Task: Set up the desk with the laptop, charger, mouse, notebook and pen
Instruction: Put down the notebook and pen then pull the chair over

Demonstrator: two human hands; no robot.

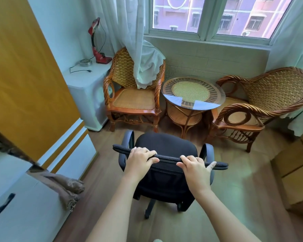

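Observation:
A black office chair (164, 147) on castors stands on the wooden floor in front of me, its back toward me. My left hand (140, 161) grips the top edge of the backrest (168, 158) on the left. My right hand (194, 169) grips the same edge further right, fingers curled over it. No laptop, charger, mouse, notebook or pen is in view.
Two wicker armchairs (135, 95) (262, 105) flank a round glass-topped table (193, 93) under the window. A white cabinet (87, 95) with a red lamp (98, 42) stands at the left. A yellow-and-white wardrobe (24, 75) lines the left side. Cardboard boxes (296, 173) sit at the right.

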